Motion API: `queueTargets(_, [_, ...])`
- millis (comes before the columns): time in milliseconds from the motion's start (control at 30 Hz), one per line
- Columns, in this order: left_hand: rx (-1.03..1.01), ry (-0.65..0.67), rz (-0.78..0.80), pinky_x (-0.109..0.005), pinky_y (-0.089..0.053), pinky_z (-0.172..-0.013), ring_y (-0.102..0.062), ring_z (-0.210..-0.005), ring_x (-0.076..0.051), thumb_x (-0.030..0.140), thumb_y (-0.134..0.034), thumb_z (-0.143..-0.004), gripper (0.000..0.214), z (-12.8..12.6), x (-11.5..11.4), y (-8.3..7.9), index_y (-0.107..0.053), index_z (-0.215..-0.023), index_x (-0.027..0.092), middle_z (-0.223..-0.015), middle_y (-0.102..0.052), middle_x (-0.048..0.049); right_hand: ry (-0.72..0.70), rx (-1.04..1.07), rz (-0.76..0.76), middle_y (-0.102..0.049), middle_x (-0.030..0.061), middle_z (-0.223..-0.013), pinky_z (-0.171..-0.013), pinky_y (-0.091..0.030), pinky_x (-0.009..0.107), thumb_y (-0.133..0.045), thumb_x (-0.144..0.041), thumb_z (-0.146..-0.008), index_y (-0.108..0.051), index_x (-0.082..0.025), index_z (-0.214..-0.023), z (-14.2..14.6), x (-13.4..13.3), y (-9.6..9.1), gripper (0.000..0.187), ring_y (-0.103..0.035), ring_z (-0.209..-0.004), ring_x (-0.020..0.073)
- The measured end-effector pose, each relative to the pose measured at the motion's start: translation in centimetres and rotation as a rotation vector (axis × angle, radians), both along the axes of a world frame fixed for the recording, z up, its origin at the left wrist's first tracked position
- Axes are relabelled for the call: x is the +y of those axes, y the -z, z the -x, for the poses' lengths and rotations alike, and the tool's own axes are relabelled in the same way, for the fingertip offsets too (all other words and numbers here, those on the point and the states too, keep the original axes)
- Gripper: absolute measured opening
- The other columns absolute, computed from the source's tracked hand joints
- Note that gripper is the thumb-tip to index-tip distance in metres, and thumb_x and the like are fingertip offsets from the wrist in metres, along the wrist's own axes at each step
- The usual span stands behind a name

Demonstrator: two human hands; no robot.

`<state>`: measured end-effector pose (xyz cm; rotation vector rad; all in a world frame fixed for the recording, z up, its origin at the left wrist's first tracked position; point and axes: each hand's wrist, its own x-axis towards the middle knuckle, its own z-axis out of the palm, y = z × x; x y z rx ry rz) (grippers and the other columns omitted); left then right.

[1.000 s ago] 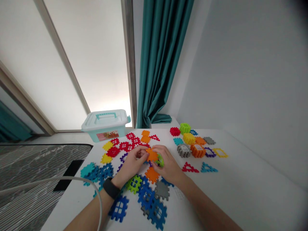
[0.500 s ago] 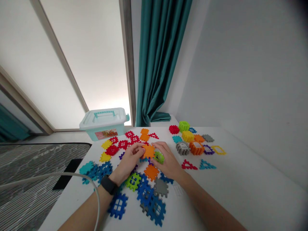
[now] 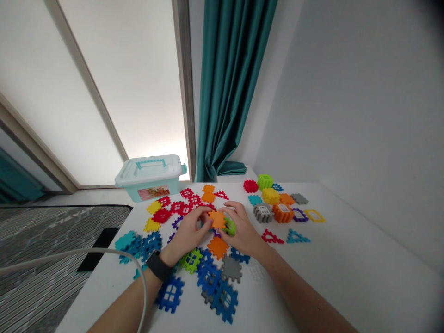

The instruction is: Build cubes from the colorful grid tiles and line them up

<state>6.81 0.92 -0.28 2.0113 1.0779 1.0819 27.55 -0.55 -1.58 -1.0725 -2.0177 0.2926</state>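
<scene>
- Remote feed, head camera. I log the left hand (image 3: 189, 230), black watch (image 3: 158, 265) on its wrist, and the right hand (image 3: 243, 230) meeting over the table's middle.
- Left fingers: held close together, tips at the edge of the orange waffle tile (image 3: 218, 219). The thumb is hidden, so I cannot tell if they pinch it.
- Right fingers (image 3: 236, 213): curled over the lime block (image 3: 229, 227), which is partly hidden. The tile sits between both hands, just above a second orange tile (image 3: 218, 247).
- Around them: a blue tile heap (image 3: 210, 277), red tiles (image 3: 177, 208), and built blocks, including an orange cube (image 3: 282, 213).
- Handling judgement: I would square the notches before pressing, then push evenly from both sides so the teeth do not bend.
- Labels: the storage box (image 3: 149, 178) carries a printed sticker (image 3: 153, 192), its writing too small for me to read. The orange cube has a white label, also illegible. I see no brand on the watch.
</scene>
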Motion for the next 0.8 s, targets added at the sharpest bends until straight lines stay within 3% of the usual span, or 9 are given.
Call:
queueTargets(133, [0.287,-0.020,-0.309,-0.046,-0.046,-0.099,-0.058,-0.113,-0.030,0.030,-0.073,-0.081,0.044,0.8,0.0,-0.4,-0.062,-0.122,0.022,-0.121,-0.064,-0.0111,0.015,0.013,-0.003,-0.046,0.0142,-0.133,-0.112,-0.044,0.052,-0.070,-0.012,-0.073,-0.053,-0.023,-0.128,0.0,0.0,-0.1,0.058,-0.050,-0.128,0.0308])
queueTargets(300, [0.371,-0.022,-0.461,-0.049,-0.045,-0.103,-0.052,-0.121,-0.032,0.032,-0.077,-0.082,0.045,1.3,0.3,-0.4,-0.062,-0.123,0.022,-0.130,-0.058,-0.0122,0.006,0.010,0.001,-0.045,0.0136,-0.134,-0.111,-0.045,0.052,-0.070,-0.012,-0.073,-0.054,-0.024,-0.128,-0.2,-0.1,-0.2,0.059,-0.048,-0.129,0.0310])
queueTargets(533, [0.431,-0.050,-0.527,-0.054,-0.040,-0.109,-0.043,-0.132,-0.036,0.031,-0.076,-0.081,0.041,1.4,0.5,-0.1,-0.065,-0.119,0.020,-0.140,-0.052,-0.0145,-0.005,-0.001,-0.004,-0.043,0.0141,-0.137,-0.111,-0.045,0.052,-0.069,-0.013,-0.074,-0.054,-0.023,-0.131,-0.2,0.0,0.2,0.060,-0.046,-0.131,0.0305])
queueTargets(800, [0.395,-0.058,-0.518,-0.053,-0.041,-0.106,-0.047,-0.127,-0.035,0.032,-0.074,-0.080,0.038,1.3,0.5,-0.3,-0.065,-0.115,0.020,-0.134,-0.057,-0.0142,-0.001,-0.013,0.018,-0.045,0.0132,-0.138,-0.111,-0.044,0.055,-0.070,-0.018,-0.080,-0.053,-0.027,-0.136,-0.4,0.1,0.0,0.059,-0.048,-0.131,0.0309])
